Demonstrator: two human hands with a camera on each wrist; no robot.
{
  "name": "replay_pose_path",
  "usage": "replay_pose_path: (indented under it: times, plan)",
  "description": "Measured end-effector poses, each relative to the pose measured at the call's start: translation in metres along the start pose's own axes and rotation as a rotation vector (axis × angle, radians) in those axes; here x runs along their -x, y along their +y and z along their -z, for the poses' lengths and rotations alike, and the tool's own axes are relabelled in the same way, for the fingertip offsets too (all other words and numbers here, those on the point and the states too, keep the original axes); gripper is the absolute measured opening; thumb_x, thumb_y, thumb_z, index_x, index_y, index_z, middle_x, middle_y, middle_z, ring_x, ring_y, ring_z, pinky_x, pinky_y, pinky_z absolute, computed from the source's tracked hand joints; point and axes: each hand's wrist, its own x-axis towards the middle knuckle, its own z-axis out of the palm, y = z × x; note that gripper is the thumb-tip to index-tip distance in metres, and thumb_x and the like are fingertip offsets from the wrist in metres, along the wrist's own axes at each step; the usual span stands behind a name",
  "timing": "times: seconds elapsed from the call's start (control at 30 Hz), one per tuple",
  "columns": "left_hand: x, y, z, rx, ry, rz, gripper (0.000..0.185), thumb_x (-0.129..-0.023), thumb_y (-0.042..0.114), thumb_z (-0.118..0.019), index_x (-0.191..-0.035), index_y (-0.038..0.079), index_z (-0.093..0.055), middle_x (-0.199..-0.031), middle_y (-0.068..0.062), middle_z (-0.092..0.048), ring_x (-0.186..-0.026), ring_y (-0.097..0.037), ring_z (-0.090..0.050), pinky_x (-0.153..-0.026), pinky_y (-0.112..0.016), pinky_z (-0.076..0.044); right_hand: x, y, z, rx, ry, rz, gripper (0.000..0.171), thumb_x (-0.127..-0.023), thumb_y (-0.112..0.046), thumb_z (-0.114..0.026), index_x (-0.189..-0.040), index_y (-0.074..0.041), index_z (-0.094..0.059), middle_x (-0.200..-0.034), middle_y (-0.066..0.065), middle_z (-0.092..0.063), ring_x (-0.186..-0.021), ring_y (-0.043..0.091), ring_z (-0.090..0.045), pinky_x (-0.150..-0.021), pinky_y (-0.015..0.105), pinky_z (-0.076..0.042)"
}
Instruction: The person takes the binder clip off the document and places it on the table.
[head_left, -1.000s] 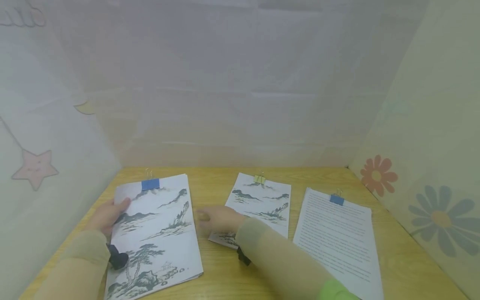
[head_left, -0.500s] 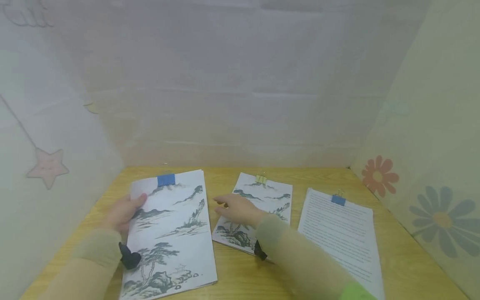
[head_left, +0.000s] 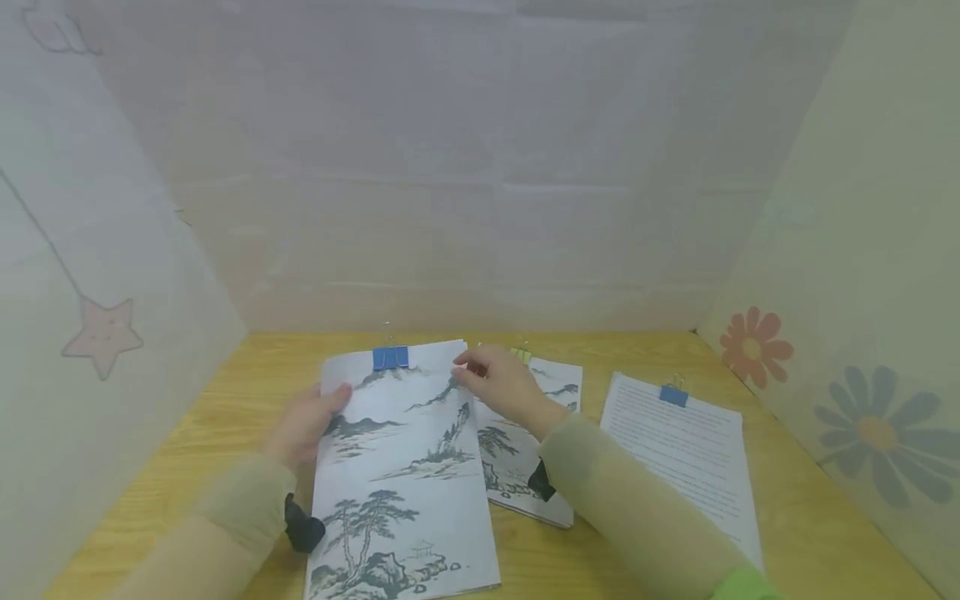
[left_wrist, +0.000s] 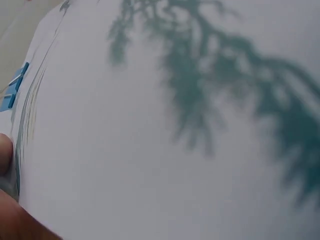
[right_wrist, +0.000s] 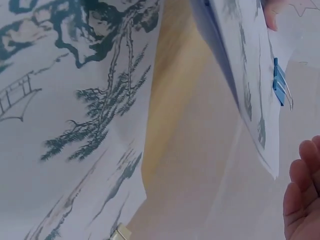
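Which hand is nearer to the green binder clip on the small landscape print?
Right. The right hand hovers beside the green binder clip, while the left hand holds the large landscape print by its far left edge.

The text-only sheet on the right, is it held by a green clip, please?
No, the text sheet carries a blue clip at its top edge; the green clip sits on the middle picture stack.

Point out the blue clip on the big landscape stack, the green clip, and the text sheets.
blue clip (head_left: 391, 357), head view, middle of its body.
green clip (head_left: 521, 355), head view, visible part beside the right hand.
text sheets (head_left: 678, 450), head view, middle of the top page.
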Motion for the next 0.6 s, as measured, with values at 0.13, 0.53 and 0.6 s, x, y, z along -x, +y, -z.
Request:
replay_pose_path:
  times: [0.13,0.53,0.6]
  plan:
    - [0.006,0.005,-0.025,0.027,-0.018,-0.017,0.058,-0.101,0.038,-0.048,-0.142,-0.002,-0.035,-0.117,-0.017,-0.061,-0.096,-0.021,-0.065,-0.084,-0.036,-0.054,-0.001,-0.005,0.009,-0.001,0.045,-0.009,0.027,-0.094,-0.034,-0.063,-0.114,-0.017,-0.068,-0.095,-0.007,-0.060,-0.089,0.014,-0.055,-0.075,0.032,-0.050]
    - [0.023,0.008,-0.084,0.162,-0.083,-0.001,0.044,-0.100,0.032,-0.051,-0.133,0.004,-0.046,-0.107,-0.015,-0.066,-0.092,-0.027,-0.067,-0.080,-0.041,-0.056,-0.018,-0.002,0.029,0.057,-0.077,-0.077,0.056,-0.096,-0.049,-0.053,-0.139,-0.013,-0.051,-0.135,0.006,-0.054,-0.124,0.027,-0.049,-0.101,0.046,-0.042]
    - [0.026,0.009,-0.091,0.158,-0.085,-0.003,0.044,-0.099,0.033,-0.053,-0.131,0.003,-0.049,-0.105,-0.014,-0.067,-0.091,-0.027,-0.068,-0.079,-0.041,-0.056,-0.021,-0.002,0.032,0.048,-0.126,-0.127,0.064,-0.094,-0.057,-0.049,-0.141,-0.014,-0.048,-0.138,0.007,-0.051,-0.126,0.028,-0.048,-0.104,0.048,-0.040]
